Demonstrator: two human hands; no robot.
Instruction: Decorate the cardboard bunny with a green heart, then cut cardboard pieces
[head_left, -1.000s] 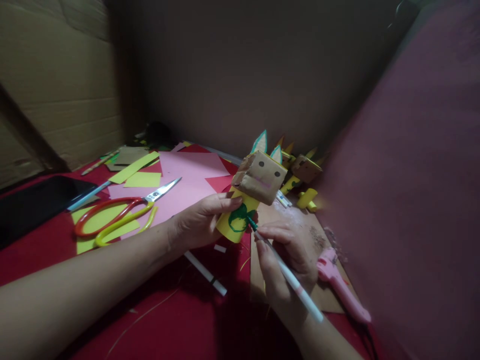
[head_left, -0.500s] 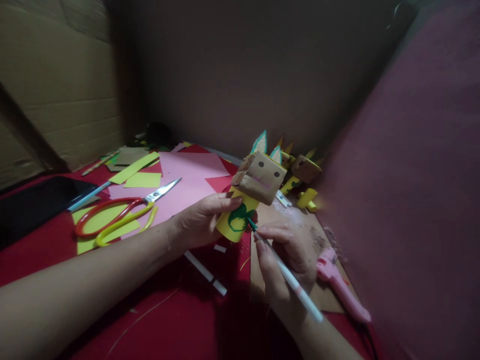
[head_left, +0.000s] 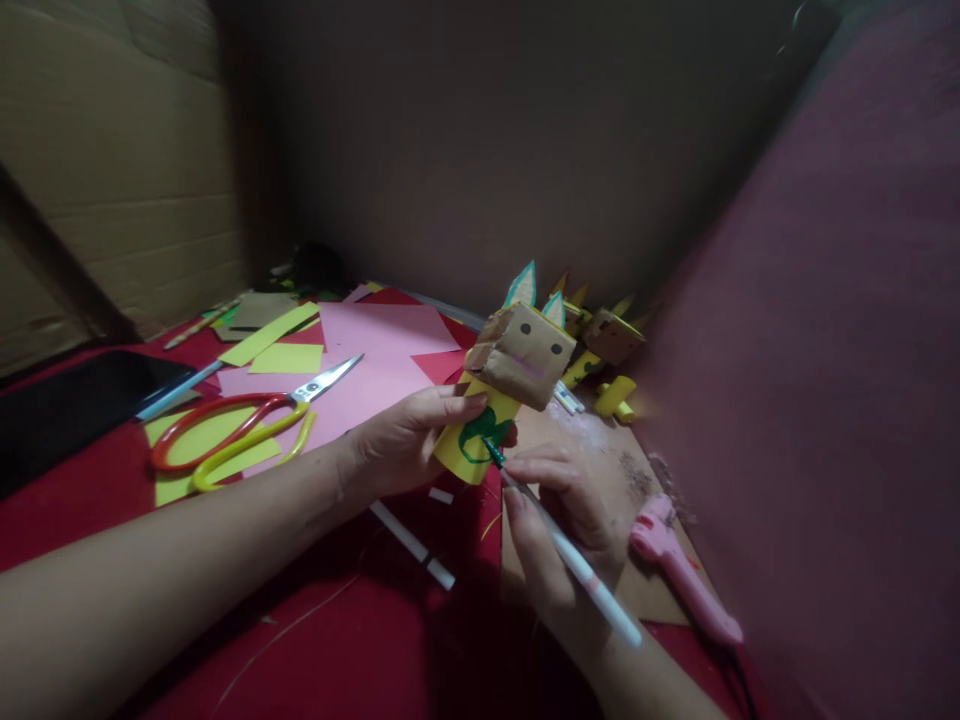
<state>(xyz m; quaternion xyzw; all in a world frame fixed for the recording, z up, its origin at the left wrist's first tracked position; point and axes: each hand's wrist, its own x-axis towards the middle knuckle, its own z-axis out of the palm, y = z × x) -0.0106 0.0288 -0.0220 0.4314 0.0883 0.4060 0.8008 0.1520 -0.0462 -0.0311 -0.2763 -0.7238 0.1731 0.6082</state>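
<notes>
The left hand (head_left: 409, 440) has thumb and fingers pinched on the yellow tube body of a little cardboard figure (head_left: 521, 355), and the right hand (head_left: 566, 530) pinches a white marker (head_left: 585, 575) near its green tip, which meets the green patch (head_left: 474, 435) on that body. The figure sits at the left hand's fingertips, tilted, just above and to the left of the right hand; its boxy head has two dark eyes and a pair of blue-edged ears. Over beyond the left forearm lie scissors (head_left: 251, 420) with red and yellow handles, on yellow and pink paper (head_left: 390, 330). To the right of the right hand there's a pink glue gun (head_left: 686, 575), partly over a cardboard sheet (head_left: 652, 590). More figures (head_left: 611, 340) stand behind the held one, dim and partly hidden.
</notes>
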